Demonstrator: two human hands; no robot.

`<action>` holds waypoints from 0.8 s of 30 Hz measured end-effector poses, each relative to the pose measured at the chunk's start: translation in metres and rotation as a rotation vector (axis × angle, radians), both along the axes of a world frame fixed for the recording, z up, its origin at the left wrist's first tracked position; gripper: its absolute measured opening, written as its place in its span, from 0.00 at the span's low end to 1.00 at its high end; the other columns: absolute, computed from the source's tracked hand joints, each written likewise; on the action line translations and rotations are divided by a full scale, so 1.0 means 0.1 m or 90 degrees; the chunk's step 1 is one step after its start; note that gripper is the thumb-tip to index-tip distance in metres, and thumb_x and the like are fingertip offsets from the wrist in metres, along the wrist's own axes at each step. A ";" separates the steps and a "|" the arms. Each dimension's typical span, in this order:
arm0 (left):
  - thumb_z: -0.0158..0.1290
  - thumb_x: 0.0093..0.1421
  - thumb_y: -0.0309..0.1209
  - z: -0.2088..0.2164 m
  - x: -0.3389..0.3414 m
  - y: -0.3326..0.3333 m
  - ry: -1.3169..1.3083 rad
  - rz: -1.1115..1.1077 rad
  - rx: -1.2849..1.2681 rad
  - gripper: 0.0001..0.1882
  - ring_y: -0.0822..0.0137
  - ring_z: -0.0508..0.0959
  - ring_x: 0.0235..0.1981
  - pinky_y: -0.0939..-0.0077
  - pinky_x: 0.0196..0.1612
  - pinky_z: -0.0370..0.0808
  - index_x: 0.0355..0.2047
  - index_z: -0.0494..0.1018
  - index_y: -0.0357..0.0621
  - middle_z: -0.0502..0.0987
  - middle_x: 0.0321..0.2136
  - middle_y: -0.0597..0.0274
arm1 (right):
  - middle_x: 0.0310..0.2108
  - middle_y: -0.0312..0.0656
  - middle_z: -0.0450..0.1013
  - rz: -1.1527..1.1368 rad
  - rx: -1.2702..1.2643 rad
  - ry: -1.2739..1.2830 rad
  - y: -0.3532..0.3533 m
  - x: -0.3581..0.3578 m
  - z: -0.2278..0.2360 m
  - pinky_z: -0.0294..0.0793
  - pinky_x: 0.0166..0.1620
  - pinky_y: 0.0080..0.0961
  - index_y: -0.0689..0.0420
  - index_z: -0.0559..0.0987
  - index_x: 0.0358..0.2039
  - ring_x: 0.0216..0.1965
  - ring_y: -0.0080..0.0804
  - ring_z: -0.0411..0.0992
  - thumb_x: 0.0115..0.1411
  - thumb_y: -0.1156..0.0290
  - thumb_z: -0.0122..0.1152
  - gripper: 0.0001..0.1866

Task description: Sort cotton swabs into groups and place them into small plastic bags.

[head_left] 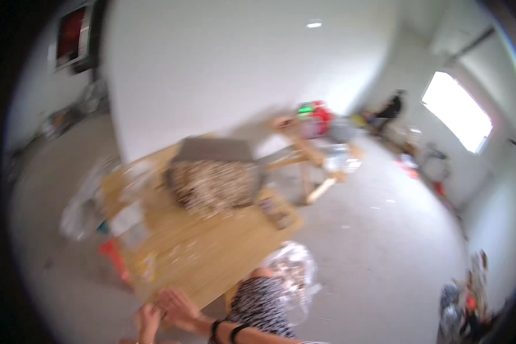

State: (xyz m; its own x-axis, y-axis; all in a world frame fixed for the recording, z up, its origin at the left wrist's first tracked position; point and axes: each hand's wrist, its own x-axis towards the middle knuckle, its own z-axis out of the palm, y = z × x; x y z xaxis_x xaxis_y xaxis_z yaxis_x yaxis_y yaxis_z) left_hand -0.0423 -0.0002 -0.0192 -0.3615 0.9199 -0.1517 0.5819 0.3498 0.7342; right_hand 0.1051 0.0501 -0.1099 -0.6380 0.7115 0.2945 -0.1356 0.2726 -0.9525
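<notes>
Nearest the camera was your right forearm (203,325), black bands (216,329) on it. Your right hand (176,307) and left hand (148,317) met well short of the dark box (215,150), off to its left. Fingers looked curled together; blurred, so I couldn't tell whether either grip was clenched, released or grasping something small. Closest loose thing: a yellow packet (147,267) on the table (218,246), between your hands and the box, left of it; long axis unclear, neither hand plainly nearer. Box and its brown pieces (215,180) lay farther off, forward and rightward from you, long axis running crosswise, your right hand nearer.
</notes>
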 end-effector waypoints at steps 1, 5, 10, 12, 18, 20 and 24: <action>0.61 0.52 0.37 -0.30 -0.41 -0.32 0.172 0.012 -0.019 0.15 0.62 0.80 0.21 0.64 0.27 0.74 0.24 0.78 0.35 0.77 0.20 0.45 | 0.72 0.40 0.50 -0.012 0.028 0.002 -0.14 -0.16 0.20 0.34 0.74 0.45 0.48 0.63 0.66 0.73 0.41 0.42 0.64 0.46 0.42 0.33; 0.56 0.58 0.44 -0.14 -0.37 -0.30 0.236 -0.063 -0.140 0.17 0.50 0.80 0.37 0.54 0.43 0.75 0.38 0.79 0.43 0.81 0.34 0.48 | 0.69 0.48 0.55 -0.109 0.544 -0.459 -0.21 -0.16 0.63 0.47 0.71 0.47 0.51 0.63 0.66 0.70 0.44 0.51 0.64 0.50 0.49 0.33; 0.58 0.55 0.41 -0.10 -0.30 -0.20 0.231 -0.072 -0.036 0.14 0.48 0.79 0.30 0.55 0.36 0.74 0.30 0.77 0.42 0.80 0.28 0.49 | 0.73 0.47 0.47 -0.024 0.512 -0.558 -0.21 -0.17 0.72 0.34 0.72 0.52 0.46 0.57 0.70 0.74 0.50 0.40 0.62 0.38 0.44 0.41; 0.58 0.55 0.41 -0.20 -0.32 -0.17 0.235 -0.074 -0.022 0.14 0.48 0.79 0.30 0.55 0.36 0.74 0.30 0.77 0.42 0.80 0.28 0.48 | 0.73 0.46 0.46 -0.025 0.407 -0.449 -0.19 -0.21 0.65 0.33 0.73 0.52 0.48 0.55 0.71 0.74 0.50 0.39 0.62 0.38 0.44 0.42; 0.58 0.55 0.41 -0.38 -0.37 -0.22 0.291 -0.068 -0.027 0.14 0.48 0.79 0.29 0.56 0.36 0.74 0.30 0.77 0.41 0.80 0.28 0.48 | 0.73 0.47 0.44 0.018 0.387 -0.503 -0.23 -0.24 0.78 0.32 0.73 0.52 0.52 0.53 0.71 0.74 0.48 0.37 0.61 0.38 0.44 0.45; 0.58 0.56 0.41 -0.46 -0.46 -0.26 0.293 -0.068 -0.022 0.15 0.48 0.79 0.29 0.56 0.37 0.74 0.30 0.76 0.40 0.79 0.27 0.48 | 0.74 0.48 0.43 0.034 0.413 -0.545 -0.22 -0.23 0.85 0.32 0.73 0.51 0.53 0.53 0.71 0.74 0.48 0.36 0.60 0.39 0.46 0.46; 0.56 0.59 0.48 -0.42 -0.61 -0.50 0.140 0.054 0.133 0.23 0.45 0.76 0.44 0.53 0.47 0.72 0.45 0.74 0.43 0.76 0.45 0.46 | 0.74 0.47 0.41 0.075 0.374 -0.507 -0.25 -0.23 1.01 0.32 0.73 0.51 0.54 0.53 0.71 0.75 0.47 0.36 0.60 0.41 0.47 0.45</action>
